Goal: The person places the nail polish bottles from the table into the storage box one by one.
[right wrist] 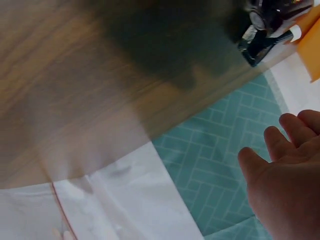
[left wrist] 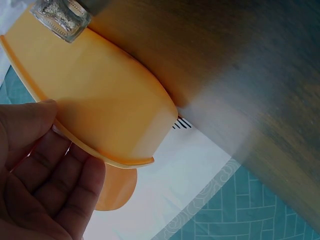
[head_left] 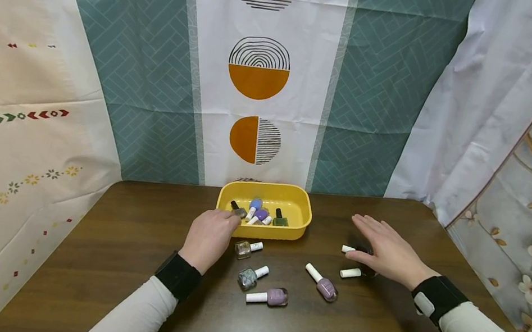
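Observation:
A yellow basket holding several nail polish bottles stands at the table's back. My left hand grips its front-left rim; in the left wrist view the thumb lies outside the wall and the curled fingers are over the rim. My right hand hovers at the right with fingers spread, holding nothing, above dark bottles with white caps that it partly hides. In the right wrist view the dark bottles lie beyond the hand.
Between the hands, on the brown table, lie a gold glitter bottle, a grey glitter bottle and two mauve bottles, one near the front and one farther right. Patterned cloth hangs behind the table.

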